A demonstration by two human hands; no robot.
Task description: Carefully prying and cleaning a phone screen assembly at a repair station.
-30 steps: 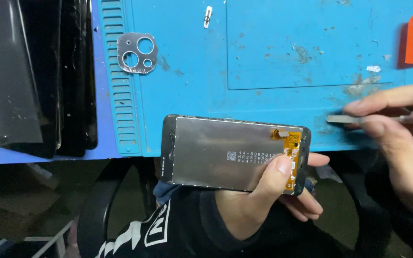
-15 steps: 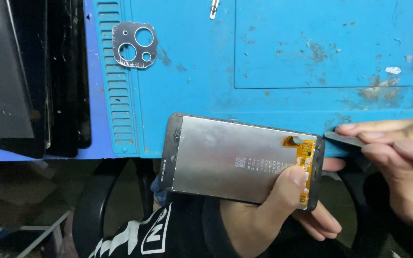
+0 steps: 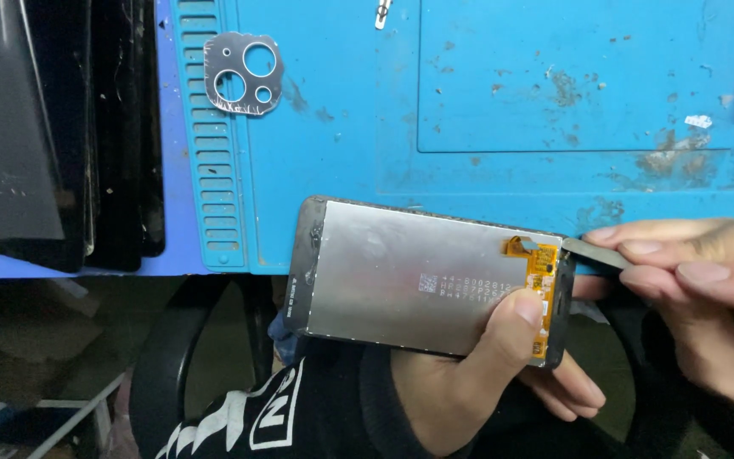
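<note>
My left hand (image 3: 469, 374) has its grip pinching the phone screen assembly (image 3: 422, 280) from below, thumb pressed on the orange flex cable (image 3: 541, 272) end, holding it metal back up, just off the near edge of the blue repair mat (image 3: 486, 110) on the counter; my right hand (image 3: 707, 280) has its grip pressed together on a thin metal pry blade (image 3: 592, 252), whose tip touches the assembly's upper right corner. I judge the step is best done by keeping the blade flat along the seam, shallow and clear of the flex cable, with the thumb steadying that end; the blade sits just beside the cable, so there is little margin. Room is open over the mat ahead; the camera lens bezel (image 3: 244, 72) and a small metal piece (image 3: 381, 13) lie well apart; the stack of dark screens (image 3: 53, 127) bounds the left.
</note>
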